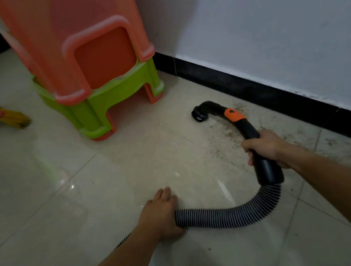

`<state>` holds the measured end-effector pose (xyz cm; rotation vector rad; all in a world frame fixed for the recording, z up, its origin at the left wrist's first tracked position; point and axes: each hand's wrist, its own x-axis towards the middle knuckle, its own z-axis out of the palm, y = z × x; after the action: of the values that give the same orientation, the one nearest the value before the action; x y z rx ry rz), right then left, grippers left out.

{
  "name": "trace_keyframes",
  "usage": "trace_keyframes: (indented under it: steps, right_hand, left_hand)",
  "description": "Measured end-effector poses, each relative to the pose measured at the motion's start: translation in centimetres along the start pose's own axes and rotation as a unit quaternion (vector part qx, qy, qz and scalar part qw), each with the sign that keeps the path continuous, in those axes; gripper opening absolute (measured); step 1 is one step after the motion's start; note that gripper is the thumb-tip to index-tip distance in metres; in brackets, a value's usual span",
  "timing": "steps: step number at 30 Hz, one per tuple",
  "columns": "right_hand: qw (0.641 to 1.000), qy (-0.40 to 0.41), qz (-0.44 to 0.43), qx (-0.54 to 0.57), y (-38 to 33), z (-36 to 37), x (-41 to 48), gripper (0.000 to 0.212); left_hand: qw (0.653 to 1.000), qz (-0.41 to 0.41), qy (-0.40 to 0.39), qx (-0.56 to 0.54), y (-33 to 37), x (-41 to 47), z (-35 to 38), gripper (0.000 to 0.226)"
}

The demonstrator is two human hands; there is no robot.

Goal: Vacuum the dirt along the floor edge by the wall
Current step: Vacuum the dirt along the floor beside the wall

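Note:
My right hand [265,148] grips the black curved vacuum handle [247,129], which has an orange slider. Its round nozzle end [199,115] rests on the pale tiled floor, left of the dirt. Fine dark dirt [228,133] is scattered over the tiles along the black skirting board [279,94] at the foot of the white wall. A ribbed grey hose [225,216] curves from the handle's cuff back to my left hand [160,214], which holds the hose end against the floor; my fingers point forward over it.
A stack of plastic stools, orange ones over a green one [95,76], stands in the corner just left of the nozzle. A broom head [4,115] lies at the far left. More dirt [344,151] lies on the tiles further right along the skirting.

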<state>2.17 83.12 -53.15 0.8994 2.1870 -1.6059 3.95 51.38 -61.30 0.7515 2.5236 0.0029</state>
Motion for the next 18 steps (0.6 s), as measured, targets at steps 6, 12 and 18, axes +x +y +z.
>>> trace_keyframes:
  steps: [6,12,18]
  right_hand:
    - [0.999,-0.031,0.016,-0.03,0.4,-3.0,-1.6,0.008]
    - [0.999,0.028,0.022,0.019,1.9,-7.5,-3.1,0.008]
    - [0.983,0.174,0.01,0.063,3.8,-8.4,-2.7,0.01]
  left_hand:
    - [0.999,-0.015,0.017,0.044,-0.9,-0.3,-0.9,0.055]
    - [0.995,-0.056,0.047,0.067,-0.6,1.3,-2.7,0.036]
    - [0.987,-0.054,0.096,0.116,2.0,3.1,-4.7,0.025]
